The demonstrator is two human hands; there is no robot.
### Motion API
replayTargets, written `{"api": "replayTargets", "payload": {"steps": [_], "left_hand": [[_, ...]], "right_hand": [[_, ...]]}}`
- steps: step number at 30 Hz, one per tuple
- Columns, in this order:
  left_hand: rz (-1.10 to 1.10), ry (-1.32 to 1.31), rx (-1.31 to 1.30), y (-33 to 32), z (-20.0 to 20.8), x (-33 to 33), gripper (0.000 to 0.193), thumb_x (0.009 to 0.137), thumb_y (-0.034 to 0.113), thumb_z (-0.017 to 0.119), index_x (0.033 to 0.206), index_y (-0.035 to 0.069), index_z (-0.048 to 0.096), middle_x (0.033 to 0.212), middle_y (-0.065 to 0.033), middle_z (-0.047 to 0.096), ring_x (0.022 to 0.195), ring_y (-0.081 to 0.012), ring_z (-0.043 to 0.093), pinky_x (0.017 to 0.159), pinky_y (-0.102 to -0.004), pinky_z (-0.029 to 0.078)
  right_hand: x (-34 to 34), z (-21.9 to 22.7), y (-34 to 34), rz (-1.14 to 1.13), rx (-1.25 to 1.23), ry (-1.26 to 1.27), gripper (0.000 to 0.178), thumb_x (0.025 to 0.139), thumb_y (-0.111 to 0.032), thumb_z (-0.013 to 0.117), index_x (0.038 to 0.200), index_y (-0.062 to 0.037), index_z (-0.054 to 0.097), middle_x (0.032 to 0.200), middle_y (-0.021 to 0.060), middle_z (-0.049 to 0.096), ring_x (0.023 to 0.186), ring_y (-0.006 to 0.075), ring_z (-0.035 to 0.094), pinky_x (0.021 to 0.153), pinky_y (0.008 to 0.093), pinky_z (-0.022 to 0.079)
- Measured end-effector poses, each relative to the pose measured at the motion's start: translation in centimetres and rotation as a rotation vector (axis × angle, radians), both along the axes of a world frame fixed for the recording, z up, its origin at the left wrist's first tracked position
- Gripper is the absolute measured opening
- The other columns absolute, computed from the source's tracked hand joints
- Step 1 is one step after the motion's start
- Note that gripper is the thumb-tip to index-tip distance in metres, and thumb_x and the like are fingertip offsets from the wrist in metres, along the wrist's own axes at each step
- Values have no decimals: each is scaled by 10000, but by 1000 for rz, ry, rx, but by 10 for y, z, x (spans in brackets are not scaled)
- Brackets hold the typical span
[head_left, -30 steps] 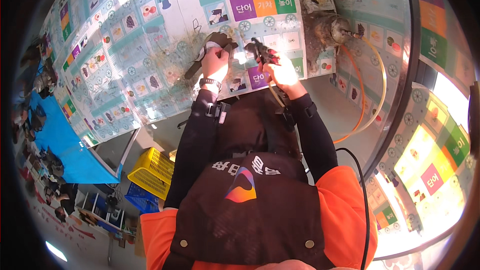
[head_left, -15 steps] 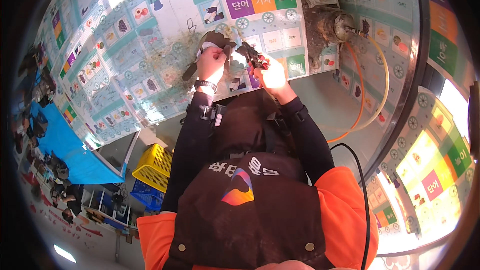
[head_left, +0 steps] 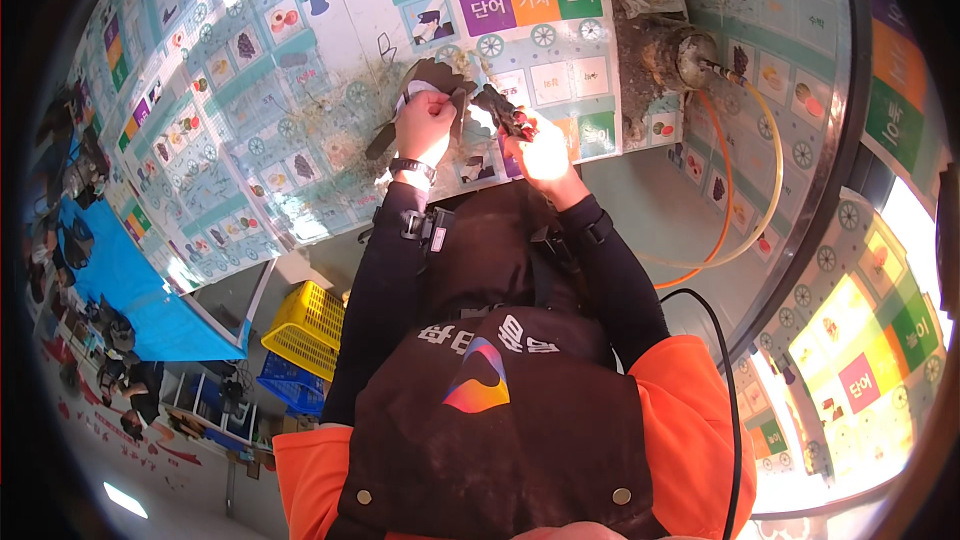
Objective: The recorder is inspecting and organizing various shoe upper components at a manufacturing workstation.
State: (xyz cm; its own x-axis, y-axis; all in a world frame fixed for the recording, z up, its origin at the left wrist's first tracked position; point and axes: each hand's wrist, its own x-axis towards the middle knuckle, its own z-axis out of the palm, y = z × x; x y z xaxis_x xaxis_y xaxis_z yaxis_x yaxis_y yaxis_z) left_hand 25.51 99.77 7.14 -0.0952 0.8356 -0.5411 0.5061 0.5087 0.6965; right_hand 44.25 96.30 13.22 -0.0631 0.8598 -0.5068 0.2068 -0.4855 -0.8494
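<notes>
My left hand [head_left: 425, 130] is closed on a dark brown flat piece [head_left: 436, 73] with a jagged edge and a whitish patch on one side. The piece lies at the near edge of the table, partly hidden under my fingers. In my right hand [head_left: 543, 152] is a dark, grimy hand tool with red parts [head_left: 503, 108], its exact kind unclear. Its tip points up and left toward the brown piece, with a narrow gap between them. Bright sunlight washes out part of my right hand.
A patterned, stained sheet covers the table [head_left: 330, 50]. To the right stands a crusted metal pot-like fitting [head_left: 693, 58], with orange and yellowish hoses [head_left: 775, 170] hanging from it. Yellow [head_left: 308, 325] and blue crates [head_left: 292, 385] sit below on the left. People are in the far left background.
The whole view has shifted slightly. Both hands keep nearly the same places, the left still on the brown piece and the right still holding the tool.
</notes>
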Motion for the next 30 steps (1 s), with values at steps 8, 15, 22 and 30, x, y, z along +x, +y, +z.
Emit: {"api": "replayTargets", "payload": {"steps": [8, 15, 22, 30], "left_hand": [[18, -25, 5, 0, 0, -1, 192, 785, 209, 664, 875, 41, 687, 773, -109, 702, 710, -241, 683, 671, -337, 522], [-21, -9, -11, 3, 5, 2, 214, 807, 169, 671, 932, -5, 678, 787, -102, 701, 707, -164, 667, 666, -282, 507], [-4, -31, -13, -1, -5, -2, 203, 813, 159, 667, 930, -7, 673, 796, -90, 697, 716, -149, 661, 670, -274, 506], [-2, -36, -32, 1, 0, -1, 201, 812, 158, 668, 931, -5, 673, 786, -86, 694, 705, -145, 656, 662, -271, 502]], "right_hand": [[1, 1, 2, -8, -18, -43, 152, 755, -7, 579, 904, -39, 574, 784, 73, 648, 686, 185, 622, 651, 281, 496], [2, -2, -1, -24, -26, 21, 148, 759, -10, 571, 903, -38, 590, 763, 75, 634, 660, 179, 606, 642, 280, 492], [3, 2, 1, 57, 89, -86, 199, 739, 0, 504, 909, -14, 606, 725, 24, 599, 629, 98, 531, 577, 236, 432], [3, 0, -1, 12, -24, -44, 141, 761, -42, 576, 900, -37, 601, 764, 90, 635, 680, 218, 619, 661, 300, 499]]}}
